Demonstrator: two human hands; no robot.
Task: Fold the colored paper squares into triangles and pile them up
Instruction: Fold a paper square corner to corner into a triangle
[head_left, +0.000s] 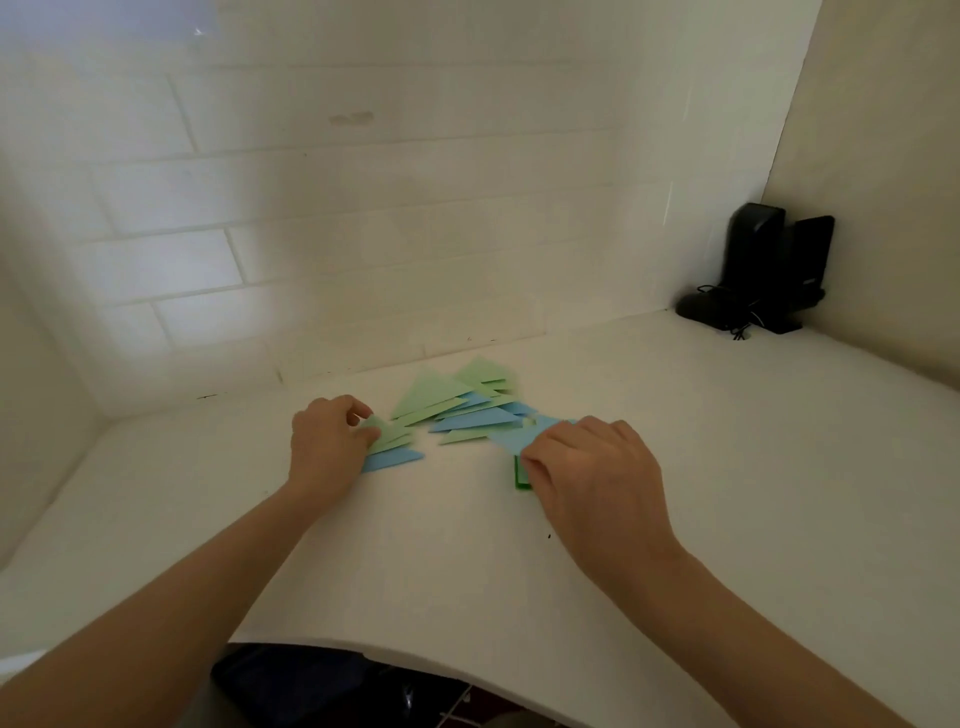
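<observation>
Two hands, left (327, 436) on folded triangles (457, 410), right (587, 462) on blue paper (511, 440), white table (727, 467).

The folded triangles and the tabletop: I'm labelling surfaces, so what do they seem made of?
Folded triangles: thin matte paper, pale green and blue, with crisp creases and flat overlapping edges. Tabletop: smooth white board, matte, probably laminate or painted; its thin curved front edge shows, the core does not.

The right hand (587, 462) hides most of a green holder (521, 475) — contents unseen.

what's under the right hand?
Under the right hand: a light blue sheet and the dark green corner of a paper stack. The rest of both is covered.
</observation>
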